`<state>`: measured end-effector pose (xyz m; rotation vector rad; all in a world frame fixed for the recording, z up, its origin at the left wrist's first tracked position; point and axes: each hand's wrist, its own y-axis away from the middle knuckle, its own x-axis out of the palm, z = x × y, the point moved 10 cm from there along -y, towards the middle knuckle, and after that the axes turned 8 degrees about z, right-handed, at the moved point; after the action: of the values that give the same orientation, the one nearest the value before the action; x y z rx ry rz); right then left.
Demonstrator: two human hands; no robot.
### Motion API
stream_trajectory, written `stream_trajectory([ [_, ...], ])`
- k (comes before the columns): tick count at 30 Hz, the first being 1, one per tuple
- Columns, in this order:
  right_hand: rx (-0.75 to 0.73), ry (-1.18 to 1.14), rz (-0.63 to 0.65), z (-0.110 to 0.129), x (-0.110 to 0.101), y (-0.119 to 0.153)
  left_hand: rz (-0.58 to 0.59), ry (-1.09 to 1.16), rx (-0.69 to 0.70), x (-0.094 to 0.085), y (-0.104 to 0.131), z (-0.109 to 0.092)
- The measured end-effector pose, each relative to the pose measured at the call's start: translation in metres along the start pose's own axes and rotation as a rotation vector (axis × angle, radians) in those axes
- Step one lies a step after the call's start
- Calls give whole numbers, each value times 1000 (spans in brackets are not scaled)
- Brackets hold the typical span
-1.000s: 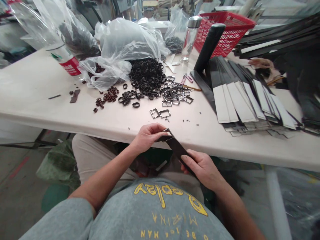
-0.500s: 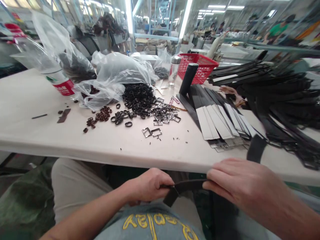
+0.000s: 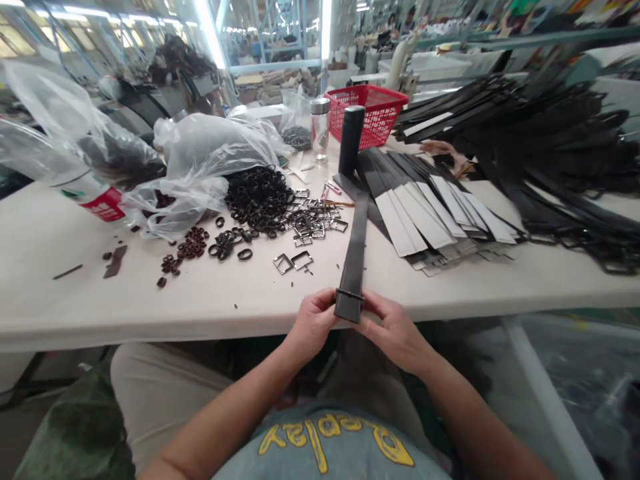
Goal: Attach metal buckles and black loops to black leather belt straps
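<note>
A black belt strap (image 3: 355, 250) stretches from the table's near edge back toward a dark cylinder, its near end folded at a metal buckle (image 3: 350, 294). My left hand (image 3: 316, 325) pinches the left side of that end, by the buckle. On the opposite side my right hand (image 3: 393, 331) grips the same end, thumb and fingers closed. Two loose rectangular buckles (image 3: 293, 263) lie just beyond my left hand. Behind them spreads a pile of metal buckles (image 3: 315, 220), next to a heap of black belt loops (image 3: 257, 197).
Brown loops (image 3: 193, 243) and clear plastic bags (image 3: 210, 143) are at left, with a tilted bottle (image 3: 103, 203). Strips with white ends (image 3: 415, 223) fan out at right, before many black belts (image 3: 540, 147). A glass jar (image 3: 320, 133) and red basket (image 3: 373, 110) stand behind.
The strap has swung from lying sideways above my lap to pointing away across the table. Both hands have come together at its buckle end, the right one moving left.
</note>
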<state>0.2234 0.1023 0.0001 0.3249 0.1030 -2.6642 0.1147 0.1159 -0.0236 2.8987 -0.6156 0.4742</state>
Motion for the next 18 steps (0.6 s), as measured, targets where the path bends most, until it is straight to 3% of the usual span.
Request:
stream_trajectory([
  [4,24,-395,-149,-15,9,-6,-61,1,-7,0,1,12],
  [7,55,-527,-289,-23,7,-4,-91,25,-29,5,-1,18],
  [14,43,-493,-518,-30,-9,2,-87,84,-71,21,-13,29],
  [18,17,-432,-584,-30,-25,-5,-1,70,-125,22,-18,30],
])
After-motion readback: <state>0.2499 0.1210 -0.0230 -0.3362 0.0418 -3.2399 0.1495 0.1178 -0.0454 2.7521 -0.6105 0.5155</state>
